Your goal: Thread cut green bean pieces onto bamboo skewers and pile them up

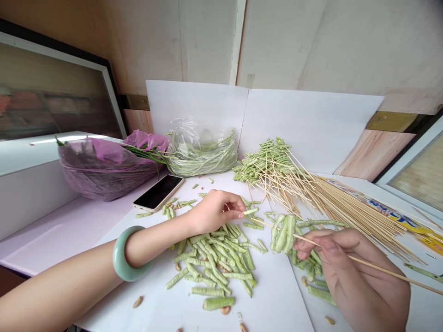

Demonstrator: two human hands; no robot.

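Note:
My left hand (216, 212), with a jade-green bangle (126, 253) on its wrist, pinches a short cut piece of green bean (251, 211) between thumb and fingers. That piece is close to the tip of a thin wooden skewer (308, 240). My right hand (360, 272) is closed around the skewer. Several bean pieces (284, 233) are threaded crosswise on it near the tip. Below my left hand spreads a loose pile of cut bean pieces (214, 263). More cut pieces (320, 293) lie beside and partly behind my right hand.
Filled bean skewers (266, 159) are stacked at the back right, next to a bundle of bare skewers (353, 207) and a yellow-and-blue wrapper (391, 212). A clear bag of long beans (204, 152), a purple bag (107, 170) and a phone (159, 192) sit at the back left.

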